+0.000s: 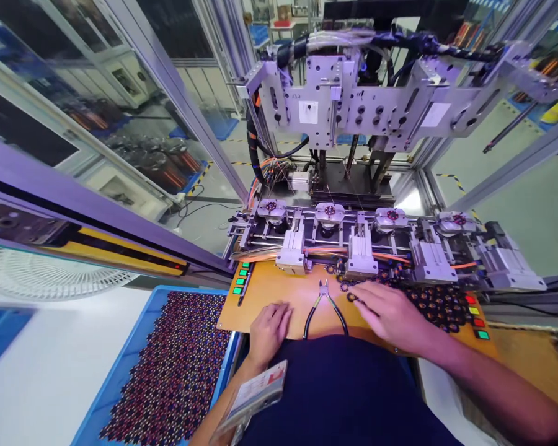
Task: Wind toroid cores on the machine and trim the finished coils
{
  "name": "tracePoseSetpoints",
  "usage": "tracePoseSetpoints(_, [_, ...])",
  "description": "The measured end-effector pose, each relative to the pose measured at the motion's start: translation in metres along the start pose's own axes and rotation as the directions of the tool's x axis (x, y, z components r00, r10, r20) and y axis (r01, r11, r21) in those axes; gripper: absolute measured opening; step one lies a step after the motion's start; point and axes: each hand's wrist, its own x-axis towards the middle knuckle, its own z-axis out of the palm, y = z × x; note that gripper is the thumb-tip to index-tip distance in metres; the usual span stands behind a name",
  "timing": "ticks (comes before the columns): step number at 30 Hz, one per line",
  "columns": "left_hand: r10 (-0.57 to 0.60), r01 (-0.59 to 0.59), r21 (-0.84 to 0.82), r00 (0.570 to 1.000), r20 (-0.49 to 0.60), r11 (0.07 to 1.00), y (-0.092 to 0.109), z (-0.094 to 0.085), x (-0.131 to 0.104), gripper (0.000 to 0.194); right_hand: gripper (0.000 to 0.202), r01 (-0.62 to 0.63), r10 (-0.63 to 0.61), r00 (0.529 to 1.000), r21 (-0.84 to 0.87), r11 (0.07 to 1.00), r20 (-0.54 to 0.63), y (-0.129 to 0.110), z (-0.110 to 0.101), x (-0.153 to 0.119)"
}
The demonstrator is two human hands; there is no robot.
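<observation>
My left hand point(270, 328) rests near the front edge of the orange work board point(255, 297), fingers loosely bent, with nothing visible in it. Wire cutters point(324, 291) with dark handles lie between my hands, jaws pointing away from me. My right hand point(393, 313) is over the board with its fingers stretched out to the left. At its fingertips lies a small black ring-shaped part point(352, 297); whether they touch it I cannot tell. Many similar parts point(434, 303), with copper-coloured insides, lie to the right, partly behind the right hand.
A machine with several round fixtures point(330, 212) holding parts stands behind the board, with metal blocks point(361, 255) in front. Green buttons point(240, 280) are at the left, coloured buttons point(478, 322) at the right. A blue tray point(121, 378) full of parts stands left; a badge point(259, 387) hangs by my left arm.
</observation>
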Motion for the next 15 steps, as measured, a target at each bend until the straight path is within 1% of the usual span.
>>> tracePoseSetpoints(2, [0.013, -0.011, 0.049, 0.999, -0.032, 0.999, -0.005, -0.008, -0.002, 0.027, 0.028, 0.044, -0.047, 0.995, -0.041, 0.998, -0.085, 0.003, -0.012, -0.001])
tracePoseSetpoints(3, [0.025, -0.021, 0.066, 0.998, -0.051, 0.998, -0.006, -0.014, 0.001, 0.027, 0.028, 0.058, -0.064, 0.992, -0.054, 0.997, -0.112, 0.004, -0.018, 0.000])
tracePoseSetpoints(5, [0.044, -0.034, 0.100, 0.993, -0.108, 0.994, -0.011, -0.032, 0.016, 0.029, 0.029, 0.084, -0.099, 0.980, -0.091, 0.992, -0.173, 0.010, -0.032, 0.009])
tracePoseSetpoints(6, [0.049, -0.032, 0.119, 0.988, -0.143, 0.992, -0.014, -0.044, 0.029, 0.030, 0.028, 0.086, -0.109, 0.975, -0.121, 0.989, -0.194, 0.016, -0.041, 0.018])
tracePoseSetpoints(7, [0.052, -0.027, 0.141, 0.982, -0.180, 0.990, -0.018, -0.058, 0.047, 0.031, 0.027, 0.074, -0.104, 0.977, -0.160, 0.984, -0.187, 0.022, -0.049, 0.030])
tracePoseSetpoints(8, [0.054, -0.019, 0.163, 0.976, -0.211, 0.986, -0.022, -0.072, 0.067, 0.032, 0.027, 0.054, -0.087, 0.984, -0.202, 0.978, -0.155, 0.030, -0.057, 0.044])
tracePoseSetpoints(9, [0.062, -0.022, 0.181, 0.973, -0.221, 0.983, -0.026, -0.086, 0.090, 0.034, 0.027, 0.031, -0.056, 0.994, -0.242, 0.970, -0.098, 0.038, -0.064, 0.061])
tracePoseSetpoints(11, [0.092, -0.050, 0.207, 0.975, -0.200, 0.977, -0.033, -0.108, 0.138, 0.037, 0.030, 0.012, -0.001, 0.999, -0.294, 0.956, 0.037, 0.054, -0.072, 0.097])
tracePoseSetpoints(13, [0.145, -0.114, 0.225, 0.982, -0.125, 0.968, -0.035, -0.119, 0.183, 0.037, 0.032, 0.037, 0.001, 0.992, -0.303, 0.952, 0.126, 0.066, -0.070, 0.131])
tracePoseSetpoints(15, [0.188, -0.173, 0.241, 0.981, -0.043, 0.955, -0.034, -0.122, 0.218, 0.034, 0.033, 0.061, -0.004, 0.983, -0.306, 0.950, 0.184, 0.071, -0.062, 0.155])
